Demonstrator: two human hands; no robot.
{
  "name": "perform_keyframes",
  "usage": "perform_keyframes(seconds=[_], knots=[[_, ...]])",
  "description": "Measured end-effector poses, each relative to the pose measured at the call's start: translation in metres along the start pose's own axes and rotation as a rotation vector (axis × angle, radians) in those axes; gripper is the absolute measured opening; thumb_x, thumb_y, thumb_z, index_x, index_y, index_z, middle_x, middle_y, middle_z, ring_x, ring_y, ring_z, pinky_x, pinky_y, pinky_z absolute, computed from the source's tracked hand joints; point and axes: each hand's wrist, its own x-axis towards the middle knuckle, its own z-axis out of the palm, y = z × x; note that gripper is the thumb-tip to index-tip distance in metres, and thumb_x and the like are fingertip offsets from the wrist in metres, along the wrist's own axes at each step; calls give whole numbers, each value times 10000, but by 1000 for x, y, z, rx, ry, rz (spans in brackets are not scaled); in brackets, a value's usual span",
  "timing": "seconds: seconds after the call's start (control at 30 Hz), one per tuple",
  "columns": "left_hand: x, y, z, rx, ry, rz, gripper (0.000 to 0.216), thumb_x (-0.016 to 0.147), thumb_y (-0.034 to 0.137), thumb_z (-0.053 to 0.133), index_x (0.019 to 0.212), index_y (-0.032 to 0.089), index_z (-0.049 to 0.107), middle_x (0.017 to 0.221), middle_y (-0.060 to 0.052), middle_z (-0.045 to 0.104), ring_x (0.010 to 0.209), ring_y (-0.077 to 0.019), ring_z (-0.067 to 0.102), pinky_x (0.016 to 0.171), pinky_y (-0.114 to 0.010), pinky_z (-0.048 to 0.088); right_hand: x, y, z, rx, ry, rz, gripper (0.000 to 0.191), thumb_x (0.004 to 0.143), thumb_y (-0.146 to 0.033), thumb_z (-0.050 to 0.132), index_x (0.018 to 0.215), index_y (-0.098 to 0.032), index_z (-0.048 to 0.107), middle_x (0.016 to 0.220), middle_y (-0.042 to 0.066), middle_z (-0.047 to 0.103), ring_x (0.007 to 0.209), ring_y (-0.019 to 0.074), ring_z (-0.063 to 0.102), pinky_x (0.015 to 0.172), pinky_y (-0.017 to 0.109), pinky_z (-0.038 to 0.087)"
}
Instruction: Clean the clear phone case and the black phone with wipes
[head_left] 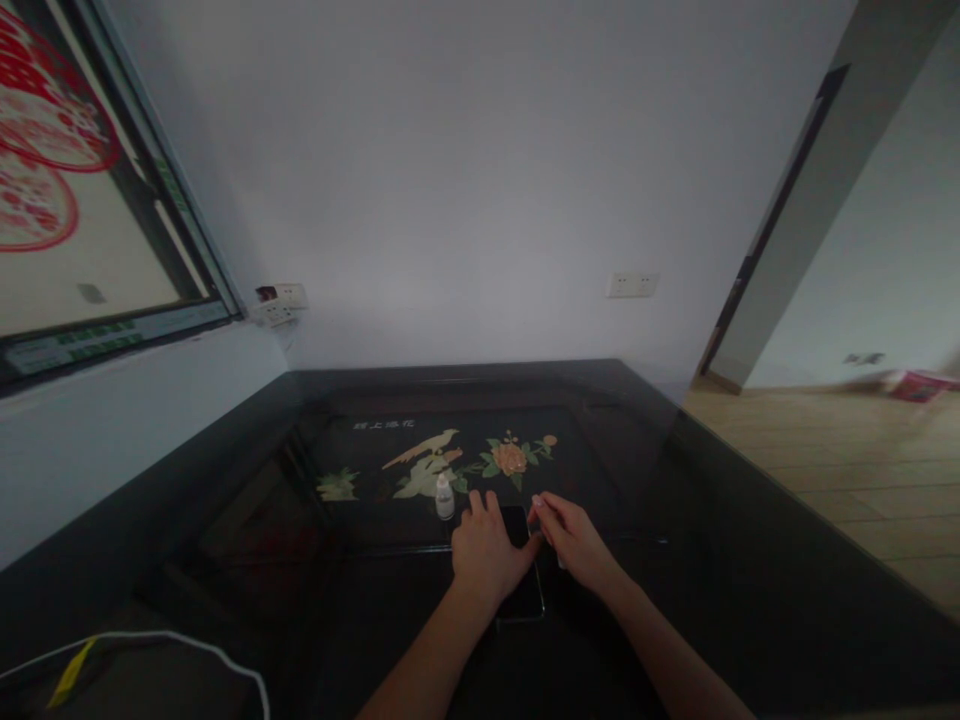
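Observation:
A dark smartphone lies flat on a black glass-topped table painted with a bird and flowers. My left hand rests flat on the phone's left side, fingers stretched out. My right hand is at the phone's upper right corner, fingers curled together and pinched on something small I cannot make out. A small white bottle stands upright just beyond my left hand, close to its fingertips.
The table sits in a corner between a white wall with sockets and a window on the left. A dark bag with white and yellow trim lies at the near left. Wooden floor opens on the right.

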Motion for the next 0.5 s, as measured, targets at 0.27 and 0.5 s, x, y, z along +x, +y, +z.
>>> perform_keyframes(seconds=[0.27, 0.5], knots=[[2, 1, 2, -91, 32, -84, 738, 805, 680, 566, 1255, 104, 465, 1215, -202, 572, 983, -307, 673, 753, -342, 494, 0, -1, -1, -27, 6, -31, 467, 1028, -540, 406, 805, -205, 643, 655, -23, 559, 608, 140, 520, 571, 243, 385], [10, -7, 8, -347, 4, -39, 641, 748, 542, 704, 1189, 161, 434, 1146, -152, 627, 971, -297, 690, 784, -328, 467, 3, 4, 0, -43, -10, -16, 462, 1028, -546, 413, 813, -203, 637, 650, -35, 522, 601, 133, 505, 562, 245, 374]])
